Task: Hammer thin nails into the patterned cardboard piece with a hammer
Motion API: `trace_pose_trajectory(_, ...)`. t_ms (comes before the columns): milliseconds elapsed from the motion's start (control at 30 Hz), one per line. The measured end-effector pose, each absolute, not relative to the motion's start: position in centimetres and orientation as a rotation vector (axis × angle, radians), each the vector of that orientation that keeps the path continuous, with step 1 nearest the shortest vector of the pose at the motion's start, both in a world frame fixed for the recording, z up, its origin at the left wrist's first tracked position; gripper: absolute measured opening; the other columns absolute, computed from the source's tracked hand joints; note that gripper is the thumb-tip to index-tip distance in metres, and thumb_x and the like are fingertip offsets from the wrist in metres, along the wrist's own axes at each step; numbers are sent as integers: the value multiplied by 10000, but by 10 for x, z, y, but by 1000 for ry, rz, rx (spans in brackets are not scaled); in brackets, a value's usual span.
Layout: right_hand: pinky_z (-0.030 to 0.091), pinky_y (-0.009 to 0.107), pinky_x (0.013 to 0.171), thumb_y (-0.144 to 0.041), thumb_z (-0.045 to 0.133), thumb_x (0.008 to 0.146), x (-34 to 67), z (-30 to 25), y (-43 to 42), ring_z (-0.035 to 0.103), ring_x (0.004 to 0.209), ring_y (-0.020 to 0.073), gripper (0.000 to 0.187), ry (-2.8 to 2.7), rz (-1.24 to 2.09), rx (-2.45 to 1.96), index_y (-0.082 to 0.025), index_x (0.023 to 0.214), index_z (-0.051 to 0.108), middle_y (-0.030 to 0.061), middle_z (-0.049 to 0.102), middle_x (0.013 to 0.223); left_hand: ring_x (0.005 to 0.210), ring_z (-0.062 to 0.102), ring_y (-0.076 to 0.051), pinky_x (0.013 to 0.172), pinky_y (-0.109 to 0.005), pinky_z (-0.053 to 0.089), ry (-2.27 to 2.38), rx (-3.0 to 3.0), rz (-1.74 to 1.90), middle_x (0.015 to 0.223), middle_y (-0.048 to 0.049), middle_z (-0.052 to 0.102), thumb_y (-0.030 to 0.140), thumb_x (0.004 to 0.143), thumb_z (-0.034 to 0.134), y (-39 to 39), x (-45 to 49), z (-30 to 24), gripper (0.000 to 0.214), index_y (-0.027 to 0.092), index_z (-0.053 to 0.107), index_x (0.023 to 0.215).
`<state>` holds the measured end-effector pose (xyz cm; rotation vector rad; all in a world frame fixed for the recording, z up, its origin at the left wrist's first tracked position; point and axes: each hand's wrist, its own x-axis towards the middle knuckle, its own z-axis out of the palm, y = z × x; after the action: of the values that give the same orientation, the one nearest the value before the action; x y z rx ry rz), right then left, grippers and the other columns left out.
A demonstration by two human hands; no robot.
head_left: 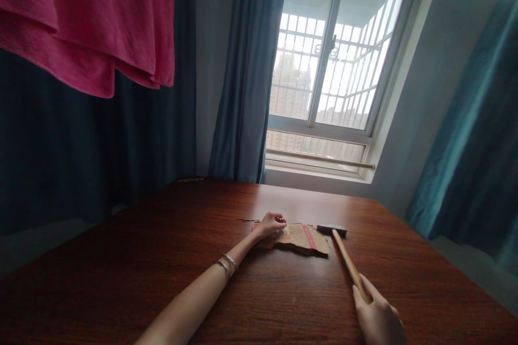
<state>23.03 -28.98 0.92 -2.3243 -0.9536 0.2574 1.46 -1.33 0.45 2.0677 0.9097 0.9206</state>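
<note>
A torn piece of brown cardboard (301,239) with a pink stripe lies on the dark wooden table (162,259). My left hand (271,223) rests on its left end with the fingers curled in a pinch; what they hold is too small to make out. My right hand (378,318) grips the lower end of a hammer's wooden handle (348,264). The hammer's dark head (332,229) rests on the table just right of the cardboard. Two bracelets (226,264) circle my left wrist.
A thin dark object, perhaps a nail (247,220), lies on the table left of my left hand. A window (327,64) with blue curtains (246,75) is behind the table. Pink cloth (89,16) hangs at the upper left.
</note>
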Motion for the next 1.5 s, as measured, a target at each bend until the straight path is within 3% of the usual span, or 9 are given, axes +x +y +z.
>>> trace_pose_trajectory(167, 436, 367, 813, -436, 373, 777, 238, -5, -289, 575, 965, 279, 476, -1111, 111, -2246, -196, 1130, 584, 123, 626, 1059, 635, 548, -127, 556, -198, 380, 859, 2068, 916, 673, -29, 623, 371, 643, 631, -9, 15, 2, 323, 105, 667, 820)
trace_pose_trajectory(433, 408, 374, 879, -436, 435, 732, 254, -24, -287, 534, 998, 281, 463, -1144, 86, -2101, -172, 1075, 599, 111, 636, 1022, 712, 572, -155, 659, -242, 434, 864, 2056, 1021, 778, -40, 627, 511, 600, 662, -14, 12, 14, 546, 152, 615, 1008)
trace_pose_trajectory(500, 402, 378, 887, -439, 450, 723, 257, -26, -287, 532, 990, 281, 457, -1149, 91, -2071, -173, 1065, 595, 105, 638, 1021, 712, 574, -158, 665, -250, 435, 822, 2006, 1051, 770, -47, 629, 539, 649, 605, -13, 10, 18, 550, 141, 602, 1030)
trace_pose_trajectory(667, 386, 385, 911, -437, 479, 713, 261, -29, -286, 525, 997, 277, 444, -1152, 101, -2018, -181, 1062, 581, 86, 628, 1059, 683, 578, -150, 597, -241, 423, 828, 1776, 1223, 766, -84, 637, 554, 816, 268, 6, -7, 38, 593, 101, 622, 961)
trace_pose_trajectory(800, 390, 393, 906, -445, 493, 711, 261, -30, -287, 526, 999, 276, 444, -1162, 102, -2007, -197, 1070, 575, 76, 619, 1082, 649, 567, -158, 550, -233, 400, 1078, 1871, 1229, 743, -97, 648, 456, 737, 441, 28, -39, 51, 444, 79, 654, 830)
trace_pose_trajectory(900, 395, 388, 902, -447, 500, 709, 263, -33, -287, 536, 991, 272, 436, -1171, 100, -1986, -205, 1064, 575, 71, 627, 1062, 666, 573, -171, 592, -239, 399, 1230, 2175, 961, 708, -70, 665, 374, 645, 548, 40, -71, 51, 309, 111, 685, 731)
trace_pose_trajectory(1167, 407, 378, 895, -451, 489, 702, 269, -40, -284, 555, 975, 268, 458, -1209, 63, -1959, -181, 1061, 577, 80, 632, 1056, 651, 585, -150, 575, -198, 378, 1328, 2430, 472, 686, -33, 666, 249, 596, 518, 46, -136, 50, 239, 132, 695, 706)
trace_pose_trajectory(1500, 402, 388, 896, -442, 509, 699, 266, -36, -286, 546, 977, 270, 440, -1179, 92, -1965, -199, 1059, 580, 70, 636, 1052, 720, 572, -170, 665, -219, 403, 1291, 2480, 447, 735, -34, 636, 267, 590, 578, 31, -133, 47, 177, 172, 685, 694)
